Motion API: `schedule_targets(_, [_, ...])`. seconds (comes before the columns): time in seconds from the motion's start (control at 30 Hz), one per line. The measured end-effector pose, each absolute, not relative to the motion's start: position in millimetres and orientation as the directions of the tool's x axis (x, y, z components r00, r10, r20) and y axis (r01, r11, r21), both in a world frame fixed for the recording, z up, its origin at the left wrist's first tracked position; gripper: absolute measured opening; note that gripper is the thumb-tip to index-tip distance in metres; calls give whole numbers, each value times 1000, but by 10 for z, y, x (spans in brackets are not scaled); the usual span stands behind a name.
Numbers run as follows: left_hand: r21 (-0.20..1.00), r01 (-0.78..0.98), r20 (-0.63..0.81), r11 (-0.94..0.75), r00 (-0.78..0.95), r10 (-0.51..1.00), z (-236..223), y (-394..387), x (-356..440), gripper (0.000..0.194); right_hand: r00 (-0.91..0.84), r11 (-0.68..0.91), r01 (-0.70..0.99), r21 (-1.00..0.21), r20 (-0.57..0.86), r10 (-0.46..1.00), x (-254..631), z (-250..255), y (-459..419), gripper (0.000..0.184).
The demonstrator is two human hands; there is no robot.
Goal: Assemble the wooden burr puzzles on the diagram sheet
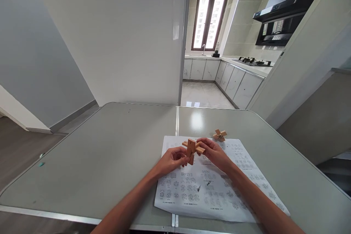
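Gripping the wooden block assembly [191, 147], the left hand [172, 160] and right hand [215, 153] held it over the printed sheet [201, 210], toward that sheet's far edge. A second wooden assembly [219, 135] rested at the same edge, farther right. The sheet lay by the table's [109, 161] near edge, spanning the center seam [177, 120].

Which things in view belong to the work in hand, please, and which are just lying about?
Belonging to the work:
wooden burr puzzle, held by the left hand and right hand
printed diagram sheet, beneath the hands
second wooden puzzle, near the sheet's far edge, probably related

Just about:
small teal scrap, on the table's left
gas hob, background
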State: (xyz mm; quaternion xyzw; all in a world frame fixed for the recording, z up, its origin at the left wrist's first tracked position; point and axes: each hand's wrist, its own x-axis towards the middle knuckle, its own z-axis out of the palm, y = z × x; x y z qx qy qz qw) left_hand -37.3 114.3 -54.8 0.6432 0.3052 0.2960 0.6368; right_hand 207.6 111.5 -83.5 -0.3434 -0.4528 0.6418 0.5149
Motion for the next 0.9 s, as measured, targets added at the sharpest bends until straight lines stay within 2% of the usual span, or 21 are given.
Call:
schedule_targets(0.2, [1000,-17,7,4,623,782,-559,1143,-395,39,-127,-44,-456,-889,17,992,2155,-913,1195,29])
schedule_targets(0.3, [998,-14,61,-63,529,846,-551,1167,-382,40,-46,-22,-500,-866,1,999,2211,-927,1236,29])
schedule_targets(0.43, [966,172,152,-191,216,964,-543,1239,-391,37,34,10,-538,-843,-10,999,2252,-967,1277,29])
schedule_targets(0.57, [862,422,304,-282,16,953,-609,1352,-469,28,69,20,-574,-819,-23,997,2249,-999,1285,30])
schedule_targets(0.7, [763,583,337,-280,10,941,-718,1428,-548,25,60,23,-565,-825,-13,998,2225,-982,1264,29])
schedule_targets(0.9, [689,679,302,-253,48,952,-764,1455,-589,24,50,43,-468,-882,22,998,2220,-995,1265,27])
